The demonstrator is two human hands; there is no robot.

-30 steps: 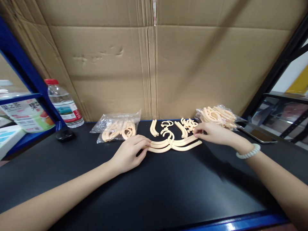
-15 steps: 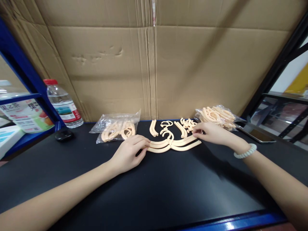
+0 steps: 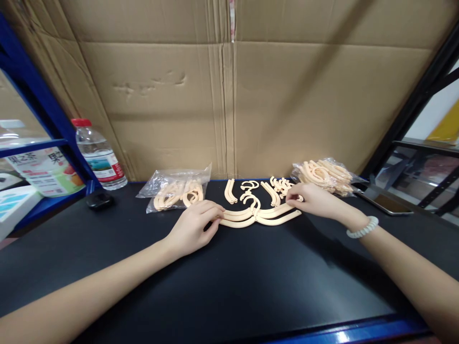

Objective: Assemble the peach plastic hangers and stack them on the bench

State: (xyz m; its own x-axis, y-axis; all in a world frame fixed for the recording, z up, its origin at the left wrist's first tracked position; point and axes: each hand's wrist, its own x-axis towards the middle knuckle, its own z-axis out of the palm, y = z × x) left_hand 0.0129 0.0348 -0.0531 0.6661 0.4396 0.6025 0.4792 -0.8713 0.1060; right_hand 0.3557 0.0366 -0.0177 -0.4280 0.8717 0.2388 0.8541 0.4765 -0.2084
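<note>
Curved, cream-coloured wooden-looking strips lie in the middle of the black table. My left hand pinches the outer end of the left curved strips. On the other side, my right hand has its fingers closed on the outer end of the upper right curved strip. A lower right strip lies in front of it, untouched. The inner ends of both sides meet at the centre, under some small hooked pieces. My fingertips partly hide the ends that I hold.
Behind lie loose curved strips, more strips and small curved pieces. Clear bags of similar parts stand left and right. A water bottle, a black mouse and a phone sit toward the sides; cardboard rises behind.
The whole view has shifted slightly, with things on the left appearing a little farther right. Both hands keep their places on the strips, and the pieces look unchanged.
</note>
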